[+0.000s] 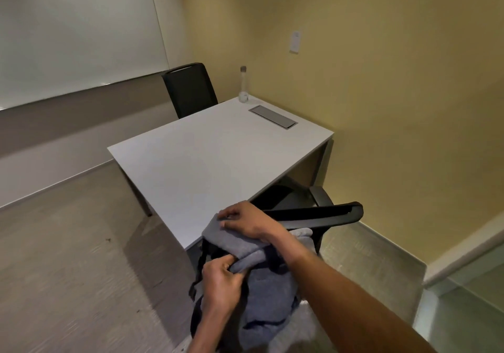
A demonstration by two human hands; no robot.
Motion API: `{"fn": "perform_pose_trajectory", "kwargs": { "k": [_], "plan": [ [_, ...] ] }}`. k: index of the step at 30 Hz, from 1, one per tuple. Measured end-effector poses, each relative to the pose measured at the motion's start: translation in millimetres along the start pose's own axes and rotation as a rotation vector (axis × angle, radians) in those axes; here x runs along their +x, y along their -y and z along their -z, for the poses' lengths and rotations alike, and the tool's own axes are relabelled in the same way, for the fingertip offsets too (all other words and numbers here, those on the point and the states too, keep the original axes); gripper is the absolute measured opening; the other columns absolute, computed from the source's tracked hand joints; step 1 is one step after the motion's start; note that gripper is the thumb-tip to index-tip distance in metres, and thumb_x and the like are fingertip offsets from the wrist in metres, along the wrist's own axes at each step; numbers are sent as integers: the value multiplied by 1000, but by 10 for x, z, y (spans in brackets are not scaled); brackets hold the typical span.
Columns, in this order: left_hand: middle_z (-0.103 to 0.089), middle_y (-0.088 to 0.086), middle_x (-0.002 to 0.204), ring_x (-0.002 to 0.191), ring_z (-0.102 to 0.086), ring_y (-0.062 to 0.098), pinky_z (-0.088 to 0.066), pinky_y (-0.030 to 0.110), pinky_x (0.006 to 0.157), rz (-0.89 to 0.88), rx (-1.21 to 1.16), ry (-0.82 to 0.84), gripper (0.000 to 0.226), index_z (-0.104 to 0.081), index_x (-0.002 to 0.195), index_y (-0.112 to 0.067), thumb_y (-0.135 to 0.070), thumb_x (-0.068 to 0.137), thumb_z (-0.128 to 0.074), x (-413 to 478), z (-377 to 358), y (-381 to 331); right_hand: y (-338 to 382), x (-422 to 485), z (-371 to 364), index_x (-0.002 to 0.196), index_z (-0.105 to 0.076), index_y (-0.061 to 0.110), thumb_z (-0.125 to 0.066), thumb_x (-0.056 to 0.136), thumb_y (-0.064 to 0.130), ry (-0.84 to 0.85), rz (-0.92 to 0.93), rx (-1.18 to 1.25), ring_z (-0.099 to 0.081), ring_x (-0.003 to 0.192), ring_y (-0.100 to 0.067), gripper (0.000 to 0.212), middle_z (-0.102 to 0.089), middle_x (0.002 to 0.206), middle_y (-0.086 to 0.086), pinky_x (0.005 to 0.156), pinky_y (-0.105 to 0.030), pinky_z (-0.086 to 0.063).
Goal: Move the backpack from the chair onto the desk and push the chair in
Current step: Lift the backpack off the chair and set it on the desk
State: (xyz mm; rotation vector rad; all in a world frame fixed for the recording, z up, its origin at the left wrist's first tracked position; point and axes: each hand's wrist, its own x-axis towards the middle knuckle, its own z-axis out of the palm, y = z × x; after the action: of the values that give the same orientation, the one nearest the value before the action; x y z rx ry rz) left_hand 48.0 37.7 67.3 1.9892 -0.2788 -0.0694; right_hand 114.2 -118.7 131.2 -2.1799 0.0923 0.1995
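Both hands grip grey backpack point(261, 292): right hand point(245, 220) on top edge, left hand point(221, 281) pinching fabric below; bench point(207, 156) just beyond.

Grey cloth backpack point(261, 292); matt smooth white desk point(207, 156)

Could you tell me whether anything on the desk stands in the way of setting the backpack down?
Nothing visible does. The near part of the desk is bare; the bottle and cable hatch sit at its far end, away from the backpack.
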Motion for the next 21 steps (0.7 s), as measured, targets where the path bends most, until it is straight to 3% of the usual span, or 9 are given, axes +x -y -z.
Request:
{"fn": "perform_pose_trajectory", "kwargs": {
  "k": [3,4,6,8,11,13,15,17,21],
  "plan": [
    [-75,7,63,60,-57,5,-54,48,58,4,48,13,11,-78,71,-7,-9,81,-81,-95,135,23,15,-30,-177,112,-82,11,-72,97,27,120,-45,-108,-72,103,-20,24,-79,119,-13,96,-36,-54],
    [-78,0,67,62,-63,1,-57,44,60,-27,42,22,8,-80,73,-9,-6,81,-80,-142,165,24,8,-72,-230,107,-83,12,-72,96,31,156,-75,-126,-73,100,-20,25,-80,113,-12,96,-38,-56],
    [-77,-23,73,69,-70,-5,-54,19,63,-96,37,51,17,-81,71,-19,-5,80,-78,-233,211,29,-29,-201,-273,107,-83,17,-70,96,40,223,-117,-163,-74,105,-20,29,-82,110,-5,101,-41,-57],
    [-66,-32,61,62,-63,-10,-43,7,59,-97,75,92,34,-71,61,-27,0,80,-78,-289,241,64,-134,-391,-220,112,-81,19,-68,99,41,222,-109,-128,-74,108,-16,29,-81,113,-1,102,-37,-57],
    [-43,-24,50,52,-41,-5,-38,18,48,-55,145,83,39,-57,54,-19,1,80,-77,-345,241,175,-460,-881,-21,124,-76,17,-69,102,34,24,-127,99,-74,106,-8,29,-80,116,1,95,-23,-57],
    [-53,-21,57,57,-43,-4,-49,31,50,-31,151,91,24,-68,61,-11,-1,81,-77,-398,226,204,-807,-1366,60,122,-76,21,-73,100,32,-222,-155,260,-74,105,-4,25,-79,114,5,94,-20,-60],
    [-70,-11,60,58,-51,-5,-54,33,54,-25,131,116,16,-77,68,-12,-3,81,-80,-449,182,195,-1167,-1877,37,121,-73,24,-78,95,30,-445,-212,362,-73,111,-6,27,-77,117,5,99,-24,-60],
    [-65,-11,60,59,-50,-4,-55,37,54,-36,128,173,14,-76,69,-10,-5,82,-80,-486,88,160,-1454,-2324,-55,126,-68,23,-83,88,31,-487,-262,428,-70,121,-11,42,-74,126,4,105,-25,-56],
    [-61,-3,60,60,-49,6,-57,51,55,-59,109,289,17,-74,68,-5,-7,84,-82,-578,-242,28,-1708,-2817,-197,142,-57,30,-91,82,23,-397,-305,464,-62,134,-5,70,-67,141,9,114,-26,-49]
  ]
}}
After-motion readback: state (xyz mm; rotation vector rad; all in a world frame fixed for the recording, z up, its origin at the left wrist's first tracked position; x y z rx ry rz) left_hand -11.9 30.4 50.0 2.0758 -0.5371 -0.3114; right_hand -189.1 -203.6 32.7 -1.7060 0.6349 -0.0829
